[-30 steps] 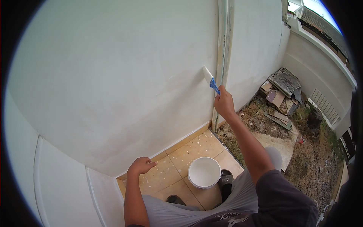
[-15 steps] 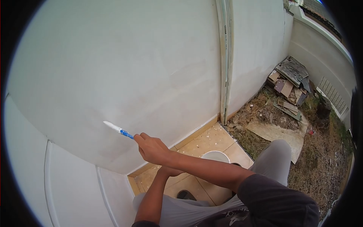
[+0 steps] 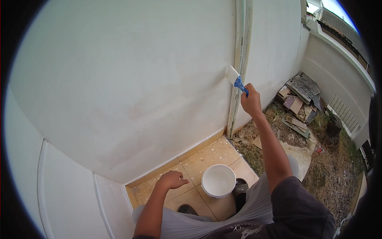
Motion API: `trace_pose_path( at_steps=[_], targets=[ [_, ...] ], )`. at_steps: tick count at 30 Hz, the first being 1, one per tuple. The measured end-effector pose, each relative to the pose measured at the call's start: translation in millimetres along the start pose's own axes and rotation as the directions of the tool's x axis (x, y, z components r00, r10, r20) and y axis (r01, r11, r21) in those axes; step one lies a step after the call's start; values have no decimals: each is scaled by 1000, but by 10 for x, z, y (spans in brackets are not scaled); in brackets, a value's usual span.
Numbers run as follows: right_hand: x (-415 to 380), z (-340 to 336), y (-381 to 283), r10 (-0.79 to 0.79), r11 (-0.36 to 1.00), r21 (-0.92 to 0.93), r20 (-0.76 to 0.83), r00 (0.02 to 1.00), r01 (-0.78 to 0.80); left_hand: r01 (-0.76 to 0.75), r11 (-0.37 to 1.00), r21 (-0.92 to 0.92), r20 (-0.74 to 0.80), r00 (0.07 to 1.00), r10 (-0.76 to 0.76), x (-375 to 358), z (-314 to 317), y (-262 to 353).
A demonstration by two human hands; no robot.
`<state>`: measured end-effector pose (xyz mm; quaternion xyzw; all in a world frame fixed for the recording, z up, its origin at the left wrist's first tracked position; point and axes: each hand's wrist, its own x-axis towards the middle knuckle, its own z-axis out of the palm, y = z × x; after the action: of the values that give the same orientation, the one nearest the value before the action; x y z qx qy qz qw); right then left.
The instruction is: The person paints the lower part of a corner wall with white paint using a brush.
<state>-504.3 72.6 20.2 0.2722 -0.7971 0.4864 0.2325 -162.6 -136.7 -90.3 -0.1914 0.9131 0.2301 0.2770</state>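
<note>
My right hand (image 3: pixel 251 99) is closed round the blue handle of a paintbrush (image 3: pixel 240 83). The brush's white bristles touch or nearly touch the white wall (image 3: pixel 159 63), just left of the vertical pipes (image 3: pixel 238 59). Low over the tiled floor, my left hand (image 3: pixel 173 180) hangs with its fingers loosely curled; the thumb and fingers stand apart, and nothing shows between them. To its right, a white bucket (image 3: pixel 219 181) stands on the tiles beside my foot, with white inside.
White specks dot the beige tiles (image 3: pixel 203 159). Beyond the tile edge lie dry grass and soil (image 3: pixel 330 175), with a pile of boards (image 3: pixel 304 89) near the far boundary wall (image 3: pixel 334 67). A ridged white wall (image 3: pixel 67 179) stands at the left.
My right hand has swung the brush from the wall's lower left to the right and up, near the pipes. The bucket and my left hand, partly hidden before, now show fully.
</note>
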Motion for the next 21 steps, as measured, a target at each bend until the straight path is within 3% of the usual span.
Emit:
trace_pose_path(
  at_steps=[5, 9, 12, 13, 17, 18, 21],
  targets=[
    [16, 47, -161, -61, 998, -28, -63, 996, 59, -61, 998, 22, 10, 998, 61, 101, 36, 135],
    [-313, 662, -766, -72, 986, -144, 64, 995, 81, -55, 997, 50, 50, 997, 52, 140, 7, 291],
    [-812, 987, -1418, -153, 987, -25, 191, 970, 161, -52, 996, 78, 76, 996, 46, 243, 56, 278],
    [-983, 1051, -1605, -149, 987, 93, 267, 952, 128, -56, 995, 83, 79, 996, 50, 268, 75, 277],
    [-1318, 1069, -2128, -330, 924, 349, 523, 786, 155, -122, 992, 38, 70, 990, 119, 616, 332, -19],
    [-1307, 1075, -2168, -374, 901, 401, 517, 770, 168, -149, 989, 10, 58, 987, 148, 642, 347, -74],
    [-1004, 1023, -2004, -472, 821, 520, 386, 793, 235, -55, 991, 125, 81, 996, 45, 533, 312, -86]
  ],
)
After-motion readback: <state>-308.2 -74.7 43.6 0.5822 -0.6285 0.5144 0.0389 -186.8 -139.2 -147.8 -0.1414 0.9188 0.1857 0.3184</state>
